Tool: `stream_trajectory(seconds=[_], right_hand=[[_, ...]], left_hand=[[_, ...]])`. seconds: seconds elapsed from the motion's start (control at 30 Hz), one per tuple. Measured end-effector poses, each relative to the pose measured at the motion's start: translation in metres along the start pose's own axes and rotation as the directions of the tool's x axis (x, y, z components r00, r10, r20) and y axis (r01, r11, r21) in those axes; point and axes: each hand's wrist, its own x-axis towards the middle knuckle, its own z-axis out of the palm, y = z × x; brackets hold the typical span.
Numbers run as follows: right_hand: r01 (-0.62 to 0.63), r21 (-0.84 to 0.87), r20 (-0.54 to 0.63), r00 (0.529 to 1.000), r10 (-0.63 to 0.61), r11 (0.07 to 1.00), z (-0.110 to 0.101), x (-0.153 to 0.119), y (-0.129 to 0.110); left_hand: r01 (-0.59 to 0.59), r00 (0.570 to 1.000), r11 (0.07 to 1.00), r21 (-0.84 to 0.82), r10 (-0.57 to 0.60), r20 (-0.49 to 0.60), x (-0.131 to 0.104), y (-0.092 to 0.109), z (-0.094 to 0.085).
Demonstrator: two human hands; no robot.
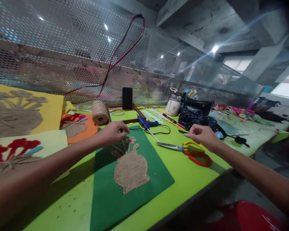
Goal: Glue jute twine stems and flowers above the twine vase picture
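A green sheet lies on the table, bearing a vase shape made of brown twine with twine flowers above it. Over the upper part of this sheet is my left hand, its fingers curled together; whatever they hold is hidden. My right hand hovers beyond the scissors, thumb and fingers pinched. A small dark strip shows by its fingertips, and I cannot tell whether it is held. The scissors, with one yellow and one red handle, lie beside the sheet. Behind them rests a blue glue gun.
A twine spool and a dark phone stand at the back. To the left are yellow, orange and pale craft sheets. A white bottle and black bag are at the right rear, before a perforated metal screen.
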Motion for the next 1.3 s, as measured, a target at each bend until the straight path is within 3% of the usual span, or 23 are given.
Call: stream_trajectory(seconds=[0.13, 0.33, 0.47, 0.57, 0.7, 1.03, 1.13, 1.3], right_hand=[[-0.030, -0.083, 0.020, 0.999, 0.032, 0.996, -0.006, -0.021, 0.007], [-0.034, -0.186, 0.177, 0.982, 0.068, 0.982, -0.023, -0.037, 0.018], [0.034, -0.286, 0.214, 0.976, 0.029, 0.958, -0.036, -0.037, 0.024], [0.185, -0.348, 0.295, 0.952, -0.080, 0.919, -0.040, -0.036, 0.029], [0.423, -0.478, 0.487, 0.857, -0.168, 0.770, -0.032, -0.039, 0.042], [0.520, -0.573, 0.453, 0.845, -0.284, 0.633, -0.018, -0.031, 0.076], [0.579, -0.564, 0.470, 0.812, -0.347, 0.589, -0.009, -0.024, 0.069], [0.659, -0.491, 0.524, 0.746, -0.411, 0.570, 0.025, -0.001, 0.037]], left_hand=[[-0.007, 1.000, 0.999, 0.049, 0.006, 0.020, 0.000, -0.001, 0.001], [-0.059, 0.993, 0.997, 0.053, 0.053, 0.110, -0.003, 0.004, 0.002], [-0.116, 0.969, 0.989, 0.096, 0.092, 0.228, -0.008, 0.014, 0.003], [-0.160, 0.951, 0.970, 0.182, 0.102, 0.293, -0.014, 0.022, 0.003], [-0.160, 0.958, 0.949, 0.270, 0.084, 0.275, -0.021, 0.027, 0.003], [0.010, 0.958, 0.947, 0.321, -0.101, 0.268, -0.022, 0.031, 0.005], [0.053, 0.958, 0.961, 0.273, -0.126, 0.259, -0.023, 0.032, 0.007], [0.018, 0.964, 0.945, 0.328, -0.103, 0.245, -0.028, 0.042, 0.010]])
